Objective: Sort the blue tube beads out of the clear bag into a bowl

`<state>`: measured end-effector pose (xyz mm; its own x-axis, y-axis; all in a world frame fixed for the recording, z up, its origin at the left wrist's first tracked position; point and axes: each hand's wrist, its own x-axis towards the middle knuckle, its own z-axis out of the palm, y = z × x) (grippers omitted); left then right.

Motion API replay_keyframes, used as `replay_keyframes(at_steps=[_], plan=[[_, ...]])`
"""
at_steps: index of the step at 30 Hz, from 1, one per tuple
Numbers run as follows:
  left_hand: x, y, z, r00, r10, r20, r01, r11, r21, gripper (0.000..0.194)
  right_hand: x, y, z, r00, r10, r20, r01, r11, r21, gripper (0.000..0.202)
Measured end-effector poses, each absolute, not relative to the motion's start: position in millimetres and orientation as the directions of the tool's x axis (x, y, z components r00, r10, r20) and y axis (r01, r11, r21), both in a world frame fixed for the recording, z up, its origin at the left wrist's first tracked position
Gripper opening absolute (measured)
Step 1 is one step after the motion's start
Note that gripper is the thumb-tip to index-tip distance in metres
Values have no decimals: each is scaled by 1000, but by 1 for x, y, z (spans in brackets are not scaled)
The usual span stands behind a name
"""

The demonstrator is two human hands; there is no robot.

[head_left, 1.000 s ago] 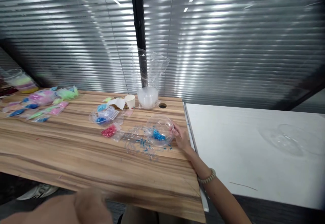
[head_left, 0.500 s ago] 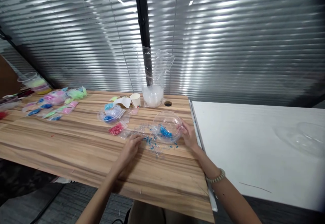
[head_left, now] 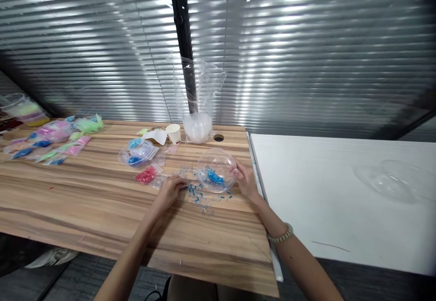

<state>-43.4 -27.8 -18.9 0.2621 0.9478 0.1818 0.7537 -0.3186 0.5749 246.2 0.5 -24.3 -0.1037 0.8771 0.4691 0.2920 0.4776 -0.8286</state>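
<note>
My right hand (head_left: 245,180) grips the rim of a clear plastic bowl (head_left: 213,154) from the right side. The bowl is tilted towards me, and a heap of small blue tube-shaped pieces (head_left: 215,177) lies in its lower part. More loose blue pieces (head_left: 194,192) and some clear ones are scattered on the wooden table to the left of the bowl and in front of it. My left hand (head_left: 171,188) rests at the left edge of this scatter with fingers bent together; whatever is between its fingertips is too small to make out.
Left of the scatter lie a bag of red pieces (head_left: 147,174) and a clear container (head_left: 123,158) with small bags. Behind stand a paper cup (head_left: 173,133) and a bagged white bowl (head_left: 197,129). Colourful bags (head_left: 54,130) cover the far left. A white table (head_left: 306,219) adjoins on the right.
The view has swung slightly to the right, so everything sits further left in the picture. Both hands keep nearly the same places beside the bowl and the blue pieces.
</note>
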Motion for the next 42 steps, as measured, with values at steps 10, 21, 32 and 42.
replay_keyframes(at_steps=[10, 21, 32, 42], plan=[[-47, -26, -25, 297, 930, 215, 731, -366, 575, 23, 246, 1, -25, -122, 883, 453, 306, 468, -829, 57], [-51, -32, -21, 301, 923, 240, 761, -384, 523, 23, 246, 2, -28, -121, 879, 461, 286, 475, -832, 56], [-34, -43, -14, 314, 919, 239, 819, -390, 422, 19, 247, 2, -26, -133, 877, 462, 301, 480, -824, 57], [-41, -39, -30, 279, 915, 291, 846, -378, 377, 20, 248, 2, -24, -142, 862, 486, 319, 505, -802, 61]])
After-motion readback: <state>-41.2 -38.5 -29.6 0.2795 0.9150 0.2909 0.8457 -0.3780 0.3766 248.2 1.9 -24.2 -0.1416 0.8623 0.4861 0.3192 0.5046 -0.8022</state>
